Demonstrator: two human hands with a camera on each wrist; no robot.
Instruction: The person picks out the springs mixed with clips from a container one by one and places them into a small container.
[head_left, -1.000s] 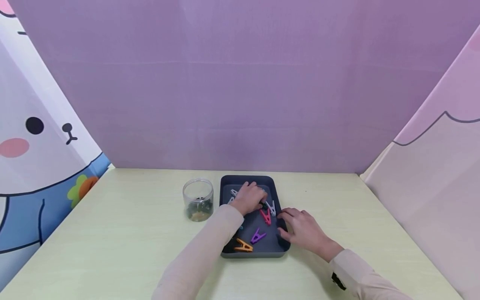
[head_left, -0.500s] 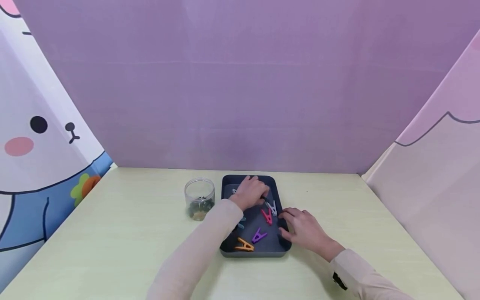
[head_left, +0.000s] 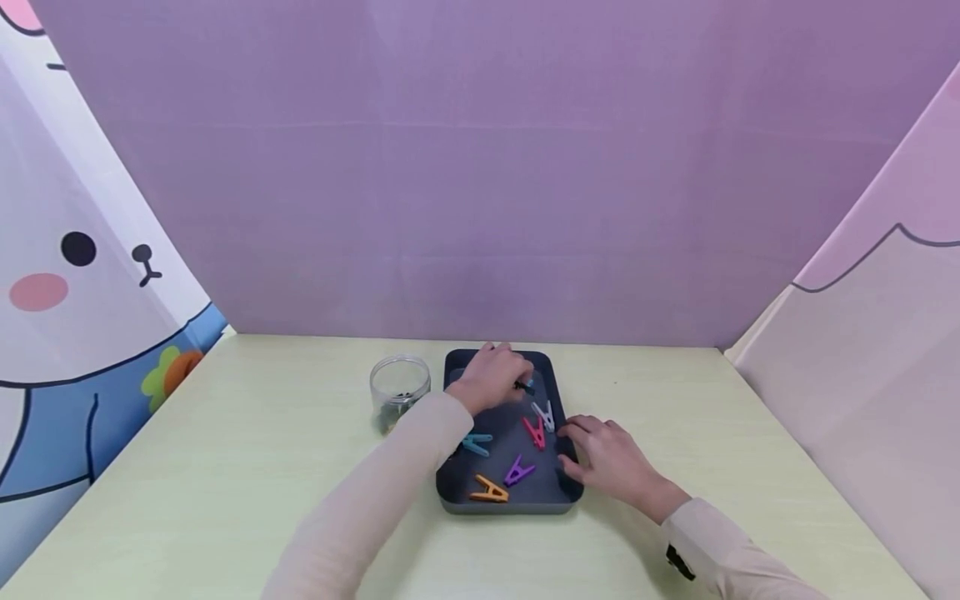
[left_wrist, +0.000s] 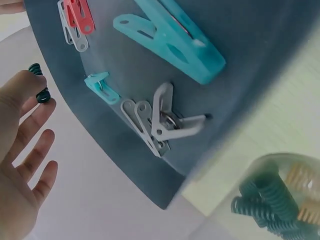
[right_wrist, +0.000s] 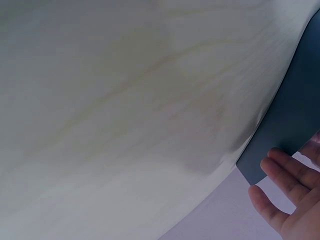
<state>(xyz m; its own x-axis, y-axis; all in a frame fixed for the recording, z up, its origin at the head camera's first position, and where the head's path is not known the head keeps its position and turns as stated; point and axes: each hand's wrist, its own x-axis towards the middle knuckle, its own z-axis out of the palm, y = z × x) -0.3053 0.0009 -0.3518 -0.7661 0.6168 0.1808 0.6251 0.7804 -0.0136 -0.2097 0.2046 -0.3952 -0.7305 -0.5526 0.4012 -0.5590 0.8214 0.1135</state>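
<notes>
My left hand point(head_left: 491, 377) is over the far part of a dark grey tray point(head_left: 517, 507). Between thumb and fingertip it pinches a small dark green coil point(left_wrist: 42, 94), plain in the left wrist view. In the tray lie a white clothespin point(head_left: 546, 417), a red clothespin point(head_left: 535, 434), a purple one point(head_left: 518, 472), an orange one point(head_left: 489, 490) and a blue one point(head_left: 477, 443). Grey clothespins point(left_wrist: 175, 120) show in the left wrist view. My right hand point(head_left: 611, 462) rests against the tray's right side, fingers loosely bent and touching its wall.
Left of the tray stands a clear round jar point(head_left: 400, 379) without a lid, holding green coils point(left_wrist: 270, 197) and tan ones point(left_wrist: 302, 182). A purple wall panel point(head_left: 480, 208) rises behind the pale table point(head_left: 262, 458).
My left hand has moved slightly left and away from me inside the tray, the dark coil still pinched. More of the blue clothespin shows now. The right hand has stayed put.
</notes>
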